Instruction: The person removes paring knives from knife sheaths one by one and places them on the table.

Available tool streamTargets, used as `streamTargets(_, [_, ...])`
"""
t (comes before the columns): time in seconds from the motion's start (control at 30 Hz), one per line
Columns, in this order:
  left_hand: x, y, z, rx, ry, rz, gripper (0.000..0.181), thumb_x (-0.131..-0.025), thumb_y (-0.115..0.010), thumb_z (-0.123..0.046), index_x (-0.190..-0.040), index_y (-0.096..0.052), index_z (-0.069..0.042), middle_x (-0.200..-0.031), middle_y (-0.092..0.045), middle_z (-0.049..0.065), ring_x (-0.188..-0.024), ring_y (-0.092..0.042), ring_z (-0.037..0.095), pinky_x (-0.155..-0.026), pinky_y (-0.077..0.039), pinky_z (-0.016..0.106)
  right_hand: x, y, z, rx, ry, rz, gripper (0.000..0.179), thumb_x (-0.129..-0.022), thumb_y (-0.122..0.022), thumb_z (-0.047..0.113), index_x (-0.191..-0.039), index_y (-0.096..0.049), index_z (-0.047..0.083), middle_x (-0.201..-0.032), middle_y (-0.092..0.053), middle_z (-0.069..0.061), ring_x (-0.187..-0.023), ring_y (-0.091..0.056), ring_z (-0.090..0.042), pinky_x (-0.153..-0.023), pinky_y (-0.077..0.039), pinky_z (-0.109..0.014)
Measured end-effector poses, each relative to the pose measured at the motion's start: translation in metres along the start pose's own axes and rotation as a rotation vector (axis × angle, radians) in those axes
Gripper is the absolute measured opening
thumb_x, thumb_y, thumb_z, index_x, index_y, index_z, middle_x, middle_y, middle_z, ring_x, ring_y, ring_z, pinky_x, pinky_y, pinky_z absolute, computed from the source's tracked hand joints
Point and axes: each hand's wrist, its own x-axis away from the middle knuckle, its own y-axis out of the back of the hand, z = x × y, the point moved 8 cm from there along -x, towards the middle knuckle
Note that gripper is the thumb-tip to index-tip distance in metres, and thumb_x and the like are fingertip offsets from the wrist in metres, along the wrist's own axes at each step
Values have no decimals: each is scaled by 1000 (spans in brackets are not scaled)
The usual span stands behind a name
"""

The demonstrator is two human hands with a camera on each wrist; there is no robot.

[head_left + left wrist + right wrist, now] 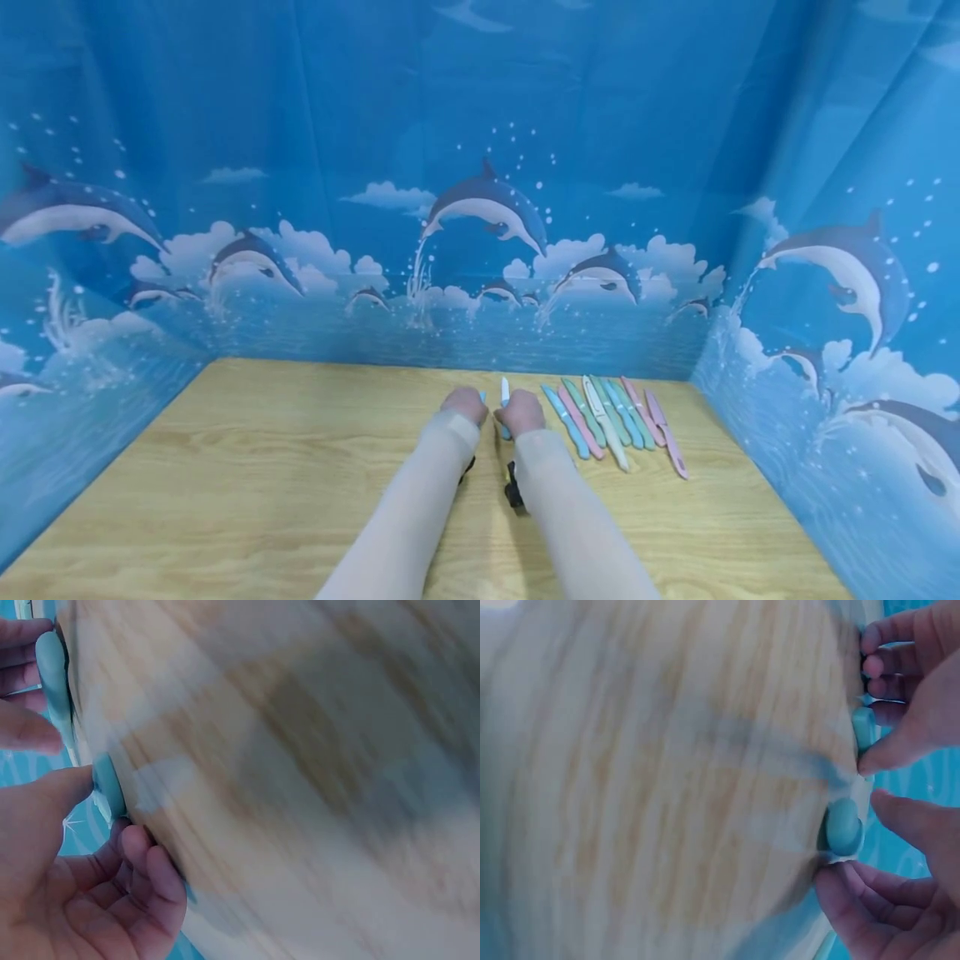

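In the head view, both hands are close together at mid-table. My left hand pinches a small light-blue piece between thumb and fingers; most of it is hidden, so its kind is unclear. Just right of it, a knife with a pale blade and light-blue handle points away from me. My right hand has thumb and fingers on both sides of this knife and covers its middle. The handle's rounded end shows between them in the right wrist view, near the table surface.
Right of my hands, several pastel knives lie side by side on the wooden table, among them a white-handled knife and a pink knife at the row's right end. A blue dolphin-print curtain borders the table.
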Motion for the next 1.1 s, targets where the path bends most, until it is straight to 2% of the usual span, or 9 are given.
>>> streamTargets(0.13, [-3, -4, 2, 21, -8, 14, 23, -94, -61, -20, -94, -70, 1, -101, -70, 14, -98, -66, 28, -88, -53, 39, 3, 8, -2, 70, 21, -35, 28, -92, -66, 27, -86, -66, 0, -76, -64, -11, -70, -61, -24, -66, -53, -37])
streamTargets(0.23, [-6, -7, 5, 45, 7, 32, 28, -95, -61, -24, -101, -69, 1, -107, -69, 15, -104, -64, 29, -94, -51, 41, 7, 19, -8, 127, 25, -65, 37, -94, -63, 32, -98, -64, -5, -93, -66, -19, -92, -64, -33, -82, -53, -43])
streamTargets(0.37, [-8, -10, 7, 61, 40, 44, 29, -95, -60, -25, -101, -69, 2, -106, -68, 16, -102, -64, 28, -94, -50, 40, 14, 23, -20, 207, 59, -37, 54, -97, -58, 34, -120, -54, -15, -126, -55, -31, -126, -47, -44, -109, -35, -50])
streamTargets(0.47, [-8, -11, 9, 55, 54, 45, 30, -95, -60, -25, -100, -69, 3, -104, -68, 16, -99, -64, 28, -93, -51, 39, 19, 22, -33, 231, 77, 6, 65, -97, -57, 32, -131, -41, -21, -139, -41, -37, -135, -33, -50, -115, -24, -53])
streamTargets(0.53, [-8, -11, 9, 60, 62, 48, 30, -95, -60, -26, -102, -69, 2, -105, -68, 15, -99, -64, 27, -93, -51, 39, 21, 22, -41, 263, 83, 34, 66, -98, -56, 29, -132, -36, -24, -138, -38, -40, -134, -32, -52, -114, -25, -54])
streamTargets(0.7, [-10, -11, 9, 78, 73, 58, 31, -95, -60, -26, -106, -69, 2, -106, -68, 15, -100, -64, 27, -94, -50, 39, 23, 26, -50, 351, 112, 45, 54, -97, -54, 20, -122, -44, -27, -126, -46, -42, -124, -43, -52, -109, -33, -53])
streamTargets(0.77, [-9, -10, 9, 92, 79, 57, 31, -95, -60, -26, -106, -68, 2, -105, -68, 15, -99, -63, 27, -93, -50, 40, 22, 28, -50, 347, 106, 43, 47, -97, -53, 17, -117, -49, -26, -124, -48, -42, -122, -44, -51, -108, -34, -53])
streamTargets(0.97, [-7, -8, 10, 84, 74, 66, 32, -96, -59, -27, -108, -68, 1, -107, -68, 15, -101, -63, 26, -95, -49, 39, 22, 28, -51, 317, 94, 40, 30, -97, -40, 2, -101, -64, -16, -133, -41, -44, -131, -34, -55, -110, -31, -57])
streamTargets(1.1, [-5, -9, 9, 92, 70, 73, 33, -96, -59, -27, -109, -68, 3, -110, -67, 16, -103, -63, 27, -96, -49, 40, 21, 27, -52, 357, 119, 5, 25, -93, -43, -6, -91, -67, -11, -129, -46, -42, -131, -33, -56, -109, -33, -57])
